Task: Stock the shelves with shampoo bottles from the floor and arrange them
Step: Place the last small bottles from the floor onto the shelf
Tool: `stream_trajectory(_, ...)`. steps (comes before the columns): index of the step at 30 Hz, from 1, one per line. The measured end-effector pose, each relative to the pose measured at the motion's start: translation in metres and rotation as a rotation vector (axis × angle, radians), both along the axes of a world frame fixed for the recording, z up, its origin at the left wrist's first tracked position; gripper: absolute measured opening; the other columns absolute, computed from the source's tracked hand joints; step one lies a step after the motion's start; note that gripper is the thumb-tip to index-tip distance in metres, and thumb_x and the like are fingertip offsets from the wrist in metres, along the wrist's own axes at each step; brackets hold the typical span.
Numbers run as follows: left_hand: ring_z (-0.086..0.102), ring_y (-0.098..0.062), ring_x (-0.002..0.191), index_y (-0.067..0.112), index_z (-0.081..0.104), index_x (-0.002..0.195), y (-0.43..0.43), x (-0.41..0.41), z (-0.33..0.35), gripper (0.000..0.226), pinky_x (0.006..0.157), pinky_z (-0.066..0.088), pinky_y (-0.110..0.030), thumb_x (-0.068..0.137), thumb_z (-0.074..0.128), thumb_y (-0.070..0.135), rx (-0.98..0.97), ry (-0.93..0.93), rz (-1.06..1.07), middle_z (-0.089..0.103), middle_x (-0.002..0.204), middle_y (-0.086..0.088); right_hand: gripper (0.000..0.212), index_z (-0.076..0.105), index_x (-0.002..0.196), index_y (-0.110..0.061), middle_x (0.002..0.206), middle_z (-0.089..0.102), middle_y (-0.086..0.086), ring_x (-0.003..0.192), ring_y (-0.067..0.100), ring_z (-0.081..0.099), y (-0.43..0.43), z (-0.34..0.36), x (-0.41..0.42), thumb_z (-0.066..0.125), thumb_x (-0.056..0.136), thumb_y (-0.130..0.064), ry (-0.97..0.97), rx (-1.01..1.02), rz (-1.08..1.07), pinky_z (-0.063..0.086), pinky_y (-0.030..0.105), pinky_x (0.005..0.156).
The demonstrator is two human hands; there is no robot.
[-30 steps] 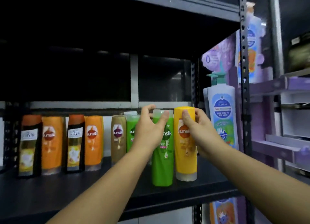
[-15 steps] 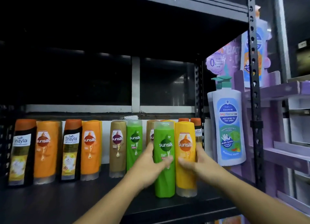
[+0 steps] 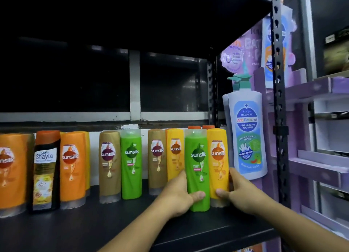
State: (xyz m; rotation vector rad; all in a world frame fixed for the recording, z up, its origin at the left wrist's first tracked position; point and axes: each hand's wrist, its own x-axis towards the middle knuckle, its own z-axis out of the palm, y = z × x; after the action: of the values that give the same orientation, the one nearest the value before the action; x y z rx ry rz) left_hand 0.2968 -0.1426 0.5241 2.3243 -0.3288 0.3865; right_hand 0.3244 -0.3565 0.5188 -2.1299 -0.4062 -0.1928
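While the left hand [image 3: 175, 197] is gripping the green bottle [image 3: 197, 168] low down, the right hand [image 3: 239, 193] is gripping the yellow bottle [image 3: 217, 165] at its three o'clock; both are standing on the shelf [image 3: 75, 227], likely handling as stiff, slick, fairly heavy plastic.

A shop: metal shelving [image 3: 188, 231] lined with branded shampoo bottles [image 3: 131, 163].

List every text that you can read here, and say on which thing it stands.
"sunsilk": front green bottle, front yellow bottle.
"Safi Shayla": black bottle.
"FOLLOW ME", "Anti-Bacterial", "KIDS HEAD TO TOE WASH", "DERMATOLOGICALLY TESTED": white pump bottle.
Purple sign and small print: too blurred.
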Motion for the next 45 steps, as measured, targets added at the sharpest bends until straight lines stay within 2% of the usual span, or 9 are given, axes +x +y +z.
stream_trajectory(5,0.059,-0.015,0.125,0.025,0.041,0.148,-0.034,0.048,0.004,0.071,0.104,0.048,-0.029,0.089,0.079,0.036,0.095,0.001,0.021,0.06,0.141,0.007,0.05,0.046,0.127,-0.029,0.121,0.064,-0.005,0.112,0.02,0.062,-0.016,0.0,0.047,0.077,0.088,-0.027,0.009,-0.037,-0.133,0.051,0.047,0.102)
stream_trajectory(12,0.059,-0.02,0.125,0.023,0.04,0.144,-0.048,0.095,-0.002,0.065,0.103,0.05,-0.033,0.091,0.077,0.034,0.028,-0.014,0.152,0.06,0.139,0.002,0.05,0.047,0.13,-0.021,0.125,0.063,0.003,0.112,0.023,0.06,-0.011,-0.003,0.102,0.075,0.089,-0.029,-0.058,-0.088,-0.211,0.049,0.039,0.099)
stream_trajectory(15,0.06,-0.022,0.121,0.024,0.036,0.138,-0.048,0.102,-0.009,0.057,0.101,0.05,-0.035,0.094,0.073,0.028,0.004,-0.047,0.213,0.06,0.135,0.001,0.047,0.048,0.129,-0.022,0.127,0.063,0.002,0.116,0.023,0.06,-0.01,-0.008,0.116,0.074,0.09,-0.03,-0.052,-0.066,-0.203,0.048,0.042,0.101)
stream_trajectory(19,0.059,-0.021,0.118,0.026,0.011,0.156,-0.047,0.108,-0.014,0.082,0.102,0.05,-0.037,0.097,0.067,0.017,0.054,-0.075,0.243,0.059,0.136,0.0,0.045,0.05,0.128,-0.024,0.127,0.064,0.001,0.117,0.023,0.06,-0.011,-0.018,0.125,0.074,0.09,-0.029,-0.081,0.003,-0.19,0.048,0.044,0.102)
stream_trajectory(24,0.058,-0.021,0.119,0.021,-0.013,0.162,-0.048,0.105,-0.01,0.097,0.094,0.045,-0.027,0.1,0.061,0.013,0.103,-0.087,0.291,0.056,0.14,-0.003,0.05,0.047,0.132,-0.024,0.133,0.061,0.001,0.121,0.023,0.059,-0.01,-0.02,0.125,0.074,0.09,-0.023,-0.089,0.031,-0.193,0.047,0.045,0.106)
stream_trajectory(28,0.061,-0.021,0.113,0.017,-0.013,0.161,-0.048,0.102,-0.01,0.095,0.089,0.046,-0.028,0.1,0.06,0.013,0.143,-0.102,0.323,0.06,0.134,-0.005,0.059,0.042,0.143,-0.019,0.142,0.056,0.002,0.129,0.024,0.054,-0.01,-0.018,0.121,0.073,0.092,-0.02,-0.086,0.008,-0.199,0.043,0.039,0.107)
stream_trajectory(33,0.061,-0.022,0.116,0.015,-0.018,0.161,-0.049,0.101,-0.01,0.094,0.09,0.046,-0.029,0.103,0.056,0.015,0.175,-0.091,0.343,0.06,0.136,-0.007,0.062,0.041,0.147,-0.02,0.146,0.053,0.002,0.133,0.024,0.052,-0.01,-0.017,0.119,0.072,0.093,-0.021,-0.101,-0.006,-0.192,0.043,0.041,0.109)
stream_trajectory(40,0.062,-0.025,0.119,0.015,-0.014,0.162,-0.047,0.103,-0.011,0.09,0.097,0.05,-0.035,0.104,0.054,0.016,0.213,-0.092,0.362,0.06,0.138,-0.009,0.057,0.045,0.144,-0.021,0.143,0.057,0.003,0.128,0.023,0.057,-0.008,-0.016,0.116,0.072,0.093,-0.025,-0.148,-0.038,-0.175,0.044,0.034,0.103)
stream_trajectory(45,0.065,-0.026,0.112,0.015,-0.012,0.162,-0.048,0.105,-0.013,0.09,0.094,0.054,-0.039,0.102,0.055,0.013,0.244,-0.084,0.392,0.065,0.129,-0.008,0.054,0.046,0.142,-0.024,0.14,0.059,0.002,0.128,0.023,0.057,-0.008,-0.016,0.116,0.071,0.094,-0.028,-0.154,-0.065,-0.159,0.047,0.04,0.107)
